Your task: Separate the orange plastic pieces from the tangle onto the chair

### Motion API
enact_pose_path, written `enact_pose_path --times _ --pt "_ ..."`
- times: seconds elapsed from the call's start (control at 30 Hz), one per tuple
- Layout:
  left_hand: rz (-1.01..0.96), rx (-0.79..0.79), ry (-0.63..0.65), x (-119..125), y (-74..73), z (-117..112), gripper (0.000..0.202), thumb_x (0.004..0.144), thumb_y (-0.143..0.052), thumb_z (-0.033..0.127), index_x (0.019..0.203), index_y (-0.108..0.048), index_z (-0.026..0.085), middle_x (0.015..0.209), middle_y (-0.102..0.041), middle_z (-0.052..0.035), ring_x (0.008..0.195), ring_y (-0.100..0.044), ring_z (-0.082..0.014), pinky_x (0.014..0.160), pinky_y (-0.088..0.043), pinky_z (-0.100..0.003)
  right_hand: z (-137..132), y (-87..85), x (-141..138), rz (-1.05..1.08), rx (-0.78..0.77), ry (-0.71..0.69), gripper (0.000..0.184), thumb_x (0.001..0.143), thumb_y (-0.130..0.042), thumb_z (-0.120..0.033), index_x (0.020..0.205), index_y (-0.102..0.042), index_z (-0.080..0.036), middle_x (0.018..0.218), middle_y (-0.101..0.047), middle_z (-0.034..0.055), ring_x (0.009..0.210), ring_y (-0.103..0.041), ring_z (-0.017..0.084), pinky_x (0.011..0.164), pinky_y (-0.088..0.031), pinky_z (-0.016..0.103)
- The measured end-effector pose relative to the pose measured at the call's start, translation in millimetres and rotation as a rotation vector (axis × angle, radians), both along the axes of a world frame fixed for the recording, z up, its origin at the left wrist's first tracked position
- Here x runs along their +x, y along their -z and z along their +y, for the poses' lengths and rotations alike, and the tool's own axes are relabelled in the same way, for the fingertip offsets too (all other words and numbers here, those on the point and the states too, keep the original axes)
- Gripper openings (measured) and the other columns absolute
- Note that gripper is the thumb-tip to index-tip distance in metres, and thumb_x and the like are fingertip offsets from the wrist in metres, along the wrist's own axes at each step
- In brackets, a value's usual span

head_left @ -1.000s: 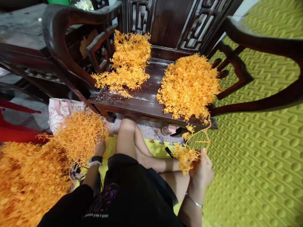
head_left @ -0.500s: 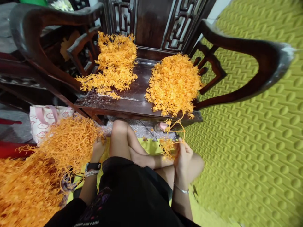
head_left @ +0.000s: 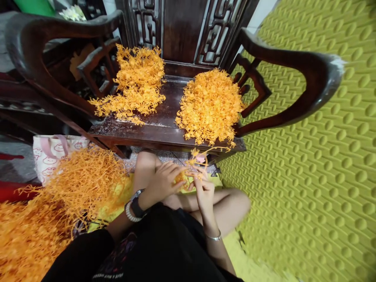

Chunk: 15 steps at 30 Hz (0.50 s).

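Note:
My left hand (head_left: 164, 181), wearing a dark watch and a pale beaded bracelet at the wrist, reaches across my lap with its fingers stretched out and the thumb apart. Its fingertips are beside a small bunch of orange plastic flower stems (head_left: 181, 178). My right hand (head_left: 204, 192) pinches these thin stems between thumb and fingers, and one long stem curves up toward the chair. Whether the left fingers touch a stem is hard to make out. By my left knee lies a tangled heap of orange stems (head_left: 88, 180).
Ahead stands a dark wooden armchair (head_left: 167, 135) bearing a left pile (head_left: 141, 82) and a right pile (head_left: 210, 105) of orange plastic flowers. A white tote bag (head_left: 44, 156) leans at the left. More orange pieces (head_left: 26, 243) fill the lower left. Yellow textured matting (head_left: 293, 188) covers the right.
My left hand has left the heap of stems and come right, close to my right hand. The right hand, still holding the orange stems, has shifted left over my lap.

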<state>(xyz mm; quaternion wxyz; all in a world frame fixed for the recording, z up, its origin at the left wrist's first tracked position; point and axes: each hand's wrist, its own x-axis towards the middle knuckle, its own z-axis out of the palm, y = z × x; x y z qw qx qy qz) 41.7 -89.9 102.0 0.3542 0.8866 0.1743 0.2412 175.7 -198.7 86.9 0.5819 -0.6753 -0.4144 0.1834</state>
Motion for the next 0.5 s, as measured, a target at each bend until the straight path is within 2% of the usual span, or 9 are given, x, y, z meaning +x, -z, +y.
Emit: enact_pose_path --times 0.1,0.2,0.27,0.33,0.37,0.43,0.5 --pt "0.015 0.043 -0.057 -5 9.7 8 0.025 0.089 -0.053 0.017 0.109 -0.066 0.022 0.096 -0.064 -0.0054 0.094 -0.055 -0.0232 0.087 -0.046 -0.039 -8 -5.7 6 0.019 -0.100 -0.054 0.047 0.083 -0.060 -0.043 0.043 -0.052 -0.019 0.050 -0.051 0.0004 0.056 -0.047 0.014 0.060 -0.040 0.028" --pt "0.031 0.063 -0.149 -22 16.4 19 0.030 0.084 -0.053 0.010 0.107 -0.068 0.023 0.095 -0.064 -0.0051 0.094 -0.054 -0.0241 0.084 -0.044 -0.038 -16 -5.2 12 0.102 -0.220 -0.150 0.042 0.076 -0.068 -0.041 0.048 -0.049 -0.017 0.047 -0.042 -0.0041 0.045 -0.034 0.008 0.046 -0.028 0.023" --pt "0.043 0.070 -0.208 -34 17.8 24 0.032 0.083 -0.054 0.009 0.107 -0.068 0.024 0.093 -0.064 -0.0046 0.094 -0.053 -0.0244 0.084 -0.043 -0.038 -18 -3.4 14 0.189 -0.284 -0.285 0.034 0.075 -0.070 -0.040 0.056 -0.054 -0.016 0.047 -0.042 -0.0058 0.043 -0.033 0.007 0.043 -0.024 0.021" --pt "0.052 0.066 -0.267 -43 18.6 26 0.036 0.082 -0.051 0.006 0.108 -0.067 0.024 0.092 -0.063 -0.0044 0.093 -0.054 -0.0240 0.084 -0.043 -0.037 -16 -1.6 12 0.280 -0.302 -0.392 0.023 0.075 -0.071 -0.038 0.075 -0.062 -0.017 0.048 -0.042 -0.0079 0.042 -0.034 0.006 0.042 -0.024 0.020" --pt "0.055 0.059 -0.296 -46 19.2 27 0.038 0.081 -0.050 0.005 0.109 -0.067 0.024 0.093 -0.063 -0.0045 0.094 -0.054 -0.0238 0.085 -0.043 -0.037 -15 -1.1 11 0.323 -0.294 -0.422 0.025 0.075 -0.071 -0.037 0.089 -0.063 -0.017 0.050 -0.043 -0.0083 0.043 -0.036 0.007 0.043 -0.026 0.019" --pt "0.063 0.039 -0.338 -51 21.7 28 0.038 0.081 -0.049 0.006 0.111 -0.065 0.023 0.097 -0.063 -0.0052 0.097 -0.054 -0.0240 0.087 -0.043 -0.037 -13 -1.6 10 0.404 -0.261 -0.452 0.040 0.077 -0.070 -0.035 0.112 -0.058 -0.020 0.056 -0.049 -0.0076 0.046 -0.041 0.008 0.045 -0.032 0.019" --pt "0.081 0.006 -0.346 -55 25.2 29 0.036 0.082 -0.051 0.008 0.113 -0.064 0.022 0.100 -0.062 -0.0059 0.098 -0.055 -0.0241 0.087 -0.044 -0.038 -14 -5.7 9 0.477 -0.232 -0.489 0.042 0.078 -0.070 -0.035 0.116 -0.058 -0.021 0.060 -0.055 -0.0055 0.047 -0.046 0.008 0.046 -0.035 0.020"
